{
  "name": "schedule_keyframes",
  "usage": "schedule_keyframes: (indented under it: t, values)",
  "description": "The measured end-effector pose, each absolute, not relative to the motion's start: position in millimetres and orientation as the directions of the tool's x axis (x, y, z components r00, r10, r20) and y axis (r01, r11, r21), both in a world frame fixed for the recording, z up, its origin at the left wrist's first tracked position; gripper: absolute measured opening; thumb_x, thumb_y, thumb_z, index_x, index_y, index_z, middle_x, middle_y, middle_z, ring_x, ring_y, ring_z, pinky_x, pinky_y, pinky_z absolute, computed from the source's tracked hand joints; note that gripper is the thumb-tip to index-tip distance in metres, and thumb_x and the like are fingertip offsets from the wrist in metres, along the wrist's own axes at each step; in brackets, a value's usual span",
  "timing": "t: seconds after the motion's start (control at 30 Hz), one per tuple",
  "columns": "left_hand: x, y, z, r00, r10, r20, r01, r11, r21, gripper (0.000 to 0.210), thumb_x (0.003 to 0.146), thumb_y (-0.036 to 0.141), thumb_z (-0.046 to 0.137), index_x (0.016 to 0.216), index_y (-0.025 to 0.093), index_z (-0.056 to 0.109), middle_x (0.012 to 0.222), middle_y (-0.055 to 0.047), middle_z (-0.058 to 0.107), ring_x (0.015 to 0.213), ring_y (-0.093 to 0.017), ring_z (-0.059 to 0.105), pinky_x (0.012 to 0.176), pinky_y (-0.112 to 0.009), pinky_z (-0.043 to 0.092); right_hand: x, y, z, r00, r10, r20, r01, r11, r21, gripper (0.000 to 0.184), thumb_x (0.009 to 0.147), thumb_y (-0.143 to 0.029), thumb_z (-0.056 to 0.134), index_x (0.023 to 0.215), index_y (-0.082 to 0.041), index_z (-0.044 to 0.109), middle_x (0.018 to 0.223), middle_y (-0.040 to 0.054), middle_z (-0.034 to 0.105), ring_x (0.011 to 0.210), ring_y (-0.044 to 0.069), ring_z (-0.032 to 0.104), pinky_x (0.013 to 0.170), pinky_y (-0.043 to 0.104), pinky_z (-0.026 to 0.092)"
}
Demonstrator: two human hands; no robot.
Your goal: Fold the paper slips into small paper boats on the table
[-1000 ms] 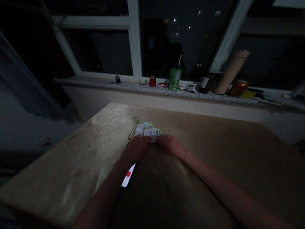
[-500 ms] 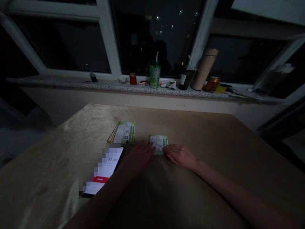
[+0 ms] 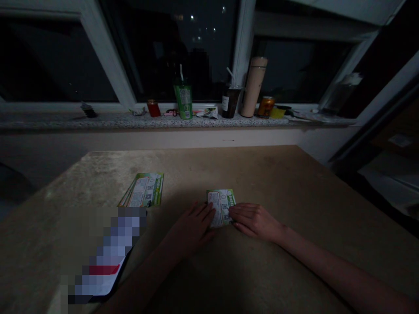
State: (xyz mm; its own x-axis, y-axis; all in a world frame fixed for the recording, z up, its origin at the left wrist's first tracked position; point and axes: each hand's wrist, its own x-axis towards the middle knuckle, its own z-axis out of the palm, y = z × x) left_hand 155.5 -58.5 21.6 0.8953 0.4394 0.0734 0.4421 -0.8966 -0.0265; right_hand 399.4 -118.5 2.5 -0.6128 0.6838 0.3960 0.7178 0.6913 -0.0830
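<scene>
A small green and white printed card (image 3: 221, 205) lies on the table between my hands; whether it is one card or a few stacked ones I cannot tell. My left hand (image 3: 196, 224) rests at its left edge, fingers stretched out and a little apart, fingertips touching it. At the right edge, my right hand (image 3: 252, 220) has its fingers pressed together over the card, with the thumb low by the near corner. To the left, a fanned pile of similar cards (image 3: 144, 190) lies apart from both hands.
A phone (image 3: 111, 257), partly pixelated, lies left of my left forearm on the brown table (image 3: 196, 165). Along the stone windowsill (image 3: 114, 123) stand a green cup with a straw (image 3: 184, 101), a dark cup (image 3: 230, 104), a tall beige flask (image 3: 254, 87) and an orange can (image 3: 266, 107).
The head view has turned to the right, so the pile, phone and windowsill items appear farther left. Both hands keep their places at the sides of the card.
</scene>
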Motion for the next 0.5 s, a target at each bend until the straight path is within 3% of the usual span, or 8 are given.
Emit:
schedule_keyframes:
  t: [0.17, 0.3, 0.5]
  values:
    - [167.0, -63.7, 22.0, 0.907, 0.417, 0.057, 0.416, -0.909, 0.030, 0.054, 0.093, 0.048, 0.045, 0.134, 0.013, 0.044, 0.146, -0.014, 0.036, 0.132, -0.029, 0.035, 0.109, -0.047, 0.025, 411.6, -134.5, 4.8, -0.602, 0.711, 0.363, 0.730, 0.674, -0.110, 0.030, 0.093, -0.028, 0.046, 0.113, -0.013, 0.062, 0.115, 0.0129, 0.066, 0.108, 0.021, 0.061, 0.094, 0.037, 0.050]
    - [175.3, -68.1, 17.9, 0.921, 0.385, 0.059, 0.380, -0.921, 0.081, 0.065, 0.092, 0.050, 0.045, 0.144, 0.017, 0.027, 0.152, -0.011, 0.021, 0.139, -0.026, 0.021, 0.112, -0.047, 0.018, 415.5, -142.3, 5.2, -0.561, 0.753, 0.342, 0.741, 0.642, -0.197, 0.036, 0.088, -0.033, 0.052, 0.118, -0.014, 0.059, 0.122, 0.0127, 0.062, 0.112, 0.021, 0.059, 0.096, 0.037, 0.048]
    - [172.1, -71.9, 5.8, 0.916, 0.396, 0.072, 0.380, -0.910, 0.167, 0.067, 0.093, 0.047, 0.044, 0.148, 0.021, 0.016, 0.154, -0.008, 0.016, 0.140, -0.025, 0.014, 0.112, -0.048, 0.017, 415.9, -140.2, 8.5, -0.495, 0.811, 0.313, 0.760, 0.579, -0.296, 0.052, 0.082, -0.039, 0.059, 0.129, -0.016, 0.052, 0.136, 0.0113, 0.051, 0.129, 0.024, 0.041, 0.108, 0.044, 0.035]
